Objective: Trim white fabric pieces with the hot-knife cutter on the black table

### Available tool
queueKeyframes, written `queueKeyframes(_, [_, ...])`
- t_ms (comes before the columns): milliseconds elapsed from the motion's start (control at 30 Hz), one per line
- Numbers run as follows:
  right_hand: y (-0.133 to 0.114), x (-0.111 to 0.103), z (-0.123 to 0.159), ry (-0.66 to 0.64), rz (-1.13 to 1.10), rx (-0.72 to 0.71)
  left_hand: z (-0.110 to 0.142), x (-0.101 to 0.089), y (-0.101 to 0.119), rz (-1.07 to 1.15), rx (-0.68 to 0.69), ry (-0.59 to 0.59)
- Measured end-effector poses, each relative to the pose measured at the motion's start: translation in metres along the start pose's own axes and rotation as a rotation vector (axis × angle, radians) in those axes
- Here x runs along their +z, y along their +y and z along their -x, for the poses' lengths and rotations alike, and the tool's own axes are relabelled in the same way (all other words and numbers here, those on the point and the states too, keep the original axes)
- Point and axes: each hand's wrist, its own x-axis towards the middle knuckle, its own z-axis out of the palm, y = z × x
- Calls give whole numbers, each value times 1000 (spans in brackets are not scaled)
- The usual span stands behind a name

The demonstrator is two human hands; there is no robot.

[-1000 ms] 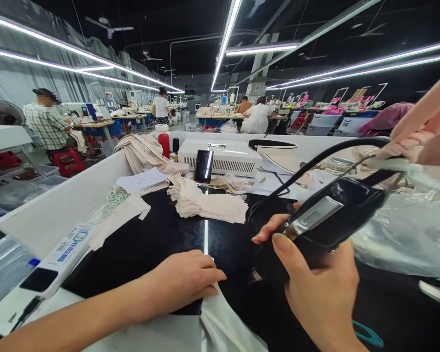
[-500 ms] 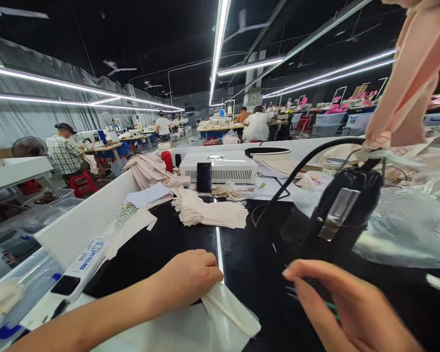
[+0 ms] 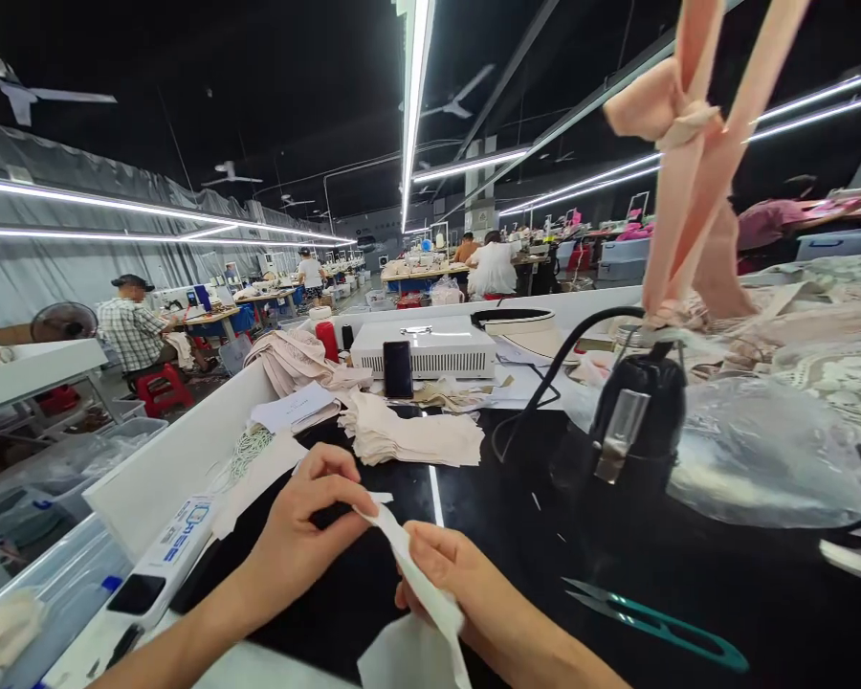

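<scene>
A piece of white cloth [image 3: 425,591] is stretched between my hands, its edge folded over. My left hand [image 3: 298,531] pinches the upper end between thumb and fingertips. Further down the same edge, my right hand [image 3: 466,579] grips the cloth, with some of its fingers behind it. Teal thread snips [image 3: 678,630] lie on the black tabletop to the right of my right hand. Beyond them, a black corded hand tool [image 3: 635,411] with a metal plate hangs from knotted pink fabric strips [image 3: 693,182].
Stacked pale cloth pieces [image 3: 416,435] lie ahead, before a phone [image 3: 397,369] leaning on a white vented box [image 3: 459,346]. A clear plastic bag [image 3: 767,459] is at right. White boards [image 3: 179,469] edge the table. Several people sit or stand at distant sewing tables.
My right hand has let go of the black hand tool, which now hangs upright, and has taken hold of the white cloth. My left hand has lifted the cloth off the table.
</scene>
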Motion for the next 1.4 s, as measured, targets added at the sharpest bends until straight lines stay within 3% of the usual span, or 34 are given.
queueKeyframes(67, [-7,0,-7,59,79,9,9,4,-17,224,-306,101])
queueKeyframes(167, [-17,-2,-22,106,191,-38,19,15,-34,712,-890,47])
queueKeyframes(200, [-18,-3,-27,113,216,-53,20,19,-38,832,-1018,21])
queueKeyframes(267, [-20,-7,-37,119,247,-66,20,24,-42,959,-1132,-9])
queueKeyframes(433, [-22,-15,-53,131,304,-110,4,29,-50,854,-1055,-11])
queueKeyframes(633, [-36,-34,-61,176,416,-173,-35,29,-63,634,-870,81])
queueKeyframes(767, [-52,-67,-68,362,536,-240,-78,23,-75,413,-722,117])
queueKeyframes(933, [-71,-114,-88,642,727,-331,-128,21,-109,144,-720,96])
queueKeyframes(1100, [-80,-136,-103,764,961,-349,-133,24,-145,-39,-818,5])
queueKeyframes(1233, [-75,-134,-104,738,1056,-387,-119,-8,-164,-167,-898,-87])
queueKeyframes(1400, [-66,-124,-100,681,1047,-459,-97,-89,-167,-443,-988,-180])
